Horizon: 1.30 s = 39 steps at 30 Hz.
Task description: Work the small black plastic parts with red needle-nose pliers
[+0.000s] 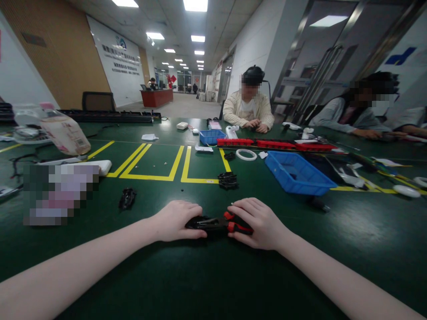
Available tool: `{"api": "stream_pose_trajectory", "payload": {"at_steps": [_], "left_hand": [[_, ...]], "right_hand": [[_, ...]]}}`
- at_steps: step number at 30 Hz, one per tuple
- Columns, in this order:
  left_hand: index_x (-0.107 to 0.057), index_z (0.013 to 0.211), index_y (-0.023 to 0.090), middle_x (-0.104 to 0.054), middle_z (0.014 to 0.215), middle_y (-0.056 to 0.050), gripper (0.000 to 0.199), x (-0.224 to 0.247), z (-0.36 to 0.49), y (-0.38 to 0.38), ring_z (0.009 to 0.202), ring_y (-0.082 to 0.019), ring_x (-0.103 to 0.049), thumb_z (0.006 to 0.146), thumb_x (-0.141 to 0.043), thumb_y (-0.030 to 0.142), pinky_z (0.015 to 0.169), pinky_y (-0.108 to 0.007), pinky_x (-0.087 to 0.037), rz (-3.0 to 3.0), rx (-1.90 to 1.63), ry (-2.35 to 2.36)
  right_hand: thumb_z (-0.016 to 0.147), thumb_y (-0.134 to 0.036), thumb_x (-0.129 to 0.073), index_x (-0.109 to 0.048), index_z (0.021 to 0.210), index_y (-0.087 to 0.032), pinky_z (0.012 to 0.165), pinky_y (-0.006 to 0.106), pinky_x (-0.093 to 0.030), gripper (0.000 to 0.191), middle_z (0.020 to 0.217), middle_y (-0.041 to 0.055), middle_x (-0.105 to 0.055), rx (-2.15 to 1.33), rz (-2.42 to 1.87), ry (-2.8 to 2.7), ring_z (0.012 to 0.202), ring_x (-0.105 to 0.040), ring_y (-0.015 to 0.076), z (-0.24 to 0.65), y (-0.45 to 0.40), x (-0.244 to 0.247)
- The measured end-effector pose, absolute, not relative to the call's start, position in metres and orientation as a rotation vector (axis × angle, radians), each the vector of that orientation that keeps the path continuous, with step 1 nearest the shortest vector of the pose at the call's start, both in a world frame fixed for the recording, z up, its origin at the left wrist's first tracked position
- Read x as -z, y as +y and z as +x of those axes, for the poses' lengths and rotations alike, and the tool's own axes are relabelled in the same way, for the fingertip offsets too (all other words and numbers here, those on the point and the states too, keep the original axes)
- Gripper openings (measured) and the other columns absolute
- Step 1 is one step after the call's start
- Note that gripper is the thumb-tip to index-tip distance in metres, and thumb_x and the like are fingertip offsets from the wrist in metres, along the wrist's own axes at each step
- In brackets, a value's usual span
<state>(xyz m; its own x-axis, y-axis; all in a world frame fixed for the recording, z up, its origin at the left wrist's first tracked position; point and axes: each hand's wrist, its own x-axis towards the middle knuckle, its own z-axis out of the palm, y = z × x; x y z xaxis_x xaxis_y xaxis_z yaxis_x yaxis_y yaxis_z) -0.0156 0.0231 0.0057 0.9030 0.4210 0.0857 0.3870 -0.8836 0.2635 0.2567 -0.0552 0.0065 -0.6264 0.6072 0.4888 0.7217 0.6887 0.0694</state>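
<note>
Because the left hand sits so close to the head of the pliers, I'd worry first about a pinched fingertip should the tool slip off the black part. Loose holding on that side could also let the part twist. Just beyond, a dark speck lies on the table, small enough to be swept away by a careless knuckle. Farther right, too hard a squeeze might crack the part.

As for grip, the left hand is half curled, fingers over the black part and thumb along its near side, between the two hands; dark on dark, I can't tell where the pliers bite. The right hand wraps partway around the handles, which stand spread rather than pressed together.
</note>
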Motion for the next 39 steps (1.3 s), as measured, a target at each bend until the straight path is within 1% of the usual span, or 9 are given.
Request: {"api": "stream_pose_trajectory", "payload": {"at_steps": [5,12,17,23,25,29,34,39], "left_hand": [[-0.053,0.088,0.020,-0.062,0.083,-0.001,0.039,-0.0063,-0.0154,0.0228,0.072,-0.018,-0.058,0.091,-0.050,0.059,0.059,-0.027,-0.033,2.817,-0.199,0.611],[-0.054,0.089,0.020,-0.063,0.082,-0.001,0.039,-0.0069,-0.0153,0.0235,0.071,-0.018,-0.059,0.090,-0.052,0.059,0.059,-0.027,-0.034,2.804,-0.195,0.604],[-0.053,0.089,0.020,-0.063,0.083,-0.001,0.038,-0.0064,-0.0155,0.0231,0.072,-0.019,-0.058,0.091,-0.052,0.058,0.059,-0.026,-0.034,2.828,-0.203,0.609],[-0.052,0.087,0.020,-0.063,0.082,-0.001,0.039,-0.0039,-0.0156,0.0230,0.071,-0.019,-0.058,0.092,-0.051,0.059,0.059,-0.027,-0.033,2.851,-0.214,0.601],[-0.051,0.087,0.020,-0.063,0.082,-0.001,0.039,-0.0036,-0.0147,0.0239,0.070,-0.019,-0.058,0.091,-0.052,0.059,0.058,-0.027,-0.032,2.866,-0.207,0.604],[-0.051,0.087,0.020,-0.063,0.083,-0.001,0.039,-0.0035,-0.0132,0.0257,0.071,-0.020,-0.059,0.090,-0.054,0.059,0.058,-0.027,-0.033,2.875,-0.189,0.597],[-0.051,0.088,0.020,-0.063,0.082,-0.002,0.041,-0.0032,-0.0130,0.0257,0.071,-0.020,-0.060,0.091,-0.052,0.061,0.058,-0.028,-0.035,2.898,-0.180,0.599],[-0.052,0.090,0.020,-0.063,0.084,-0.003,0.043,-0.0033,-0.0131,0.0249,0.072,-0.020,-0.060,0.091,-0.050,0.062,0.060,-0.028,-0.038,2.934,-0.189,0.560]], "right_hand": [[0.086,-0.048,-0.061,-0.063,0.110,-0.012,0.075,0.039,-0.051,0.043,0.099,0.0146,-0.067,0.343,-1.040,-2.493,0.088,-0.062,0.0245,0.2568,-0.0557,-0.0054],[0.089,-0.048,-0.057,-0.061,0.111,-0.012,0.075,0.039,-0.050,0.042,0.101,0.0150,-0.067,0.281,-1.085,-2.520,0.088,-0.062,0.0243,0.2556,-0.0573,-0.0089],[0.090,-0.048,-0.054,-0.061,0.108,-0.012,0.074,0.038,-0.048,0.040,0.098,0.0142,-0.066,0.253,-1.093,-2.542,0.087,-0.062,0.0243,0.2552,-0.0570,-0.0091],[0.092,-0.051,-0.050,-0.061,0.106,-0.011,0.074,0.038,-0.047,0.043,0.097,0.0140,-0.066,0.233,-1.100,-2.569,0.086,-0.061,0.0241,0.2552,-0.0559,-0.0087],[0.094,-0.048,-0.046,-0.061,0.105,-0.012,0.073,0.037,-0.046,0.041,0.096,0.0138,-0.066,0.230,-1.107,-2.571,0.085,-0.060,0.0236,0.2541,-0.0564,-0.0098],[0.099,-0.036,-0.036,-0.060,0.104,-0.012,0.070,0.036,-0.044,0.035,0.095,0.0133,-0.065,0.227,-1.121,-2.568,0.083,-0.059,0.0221,0.2514,-0.0568,-0.0124],[0.098,-0.030,-0.034,-0.061,0.104,-0.012,0.072,0.037,-0.044,0.033,0.096,0.0136,-0.066,0.228,-1.114,-2.576,0.085,-0.059,0.0227,0.2534,-0.0546,-0.0137],[0.097,-0.029,-0.035,-0.062,0.106,-0.013,0.073,0.037,-0.044,0.032,0.099,0.0139,-0.066,0.225,-1.098,-2.594,0.088,-0.059,0.0226,0.2598,-0.0525,-0.0143]]}}
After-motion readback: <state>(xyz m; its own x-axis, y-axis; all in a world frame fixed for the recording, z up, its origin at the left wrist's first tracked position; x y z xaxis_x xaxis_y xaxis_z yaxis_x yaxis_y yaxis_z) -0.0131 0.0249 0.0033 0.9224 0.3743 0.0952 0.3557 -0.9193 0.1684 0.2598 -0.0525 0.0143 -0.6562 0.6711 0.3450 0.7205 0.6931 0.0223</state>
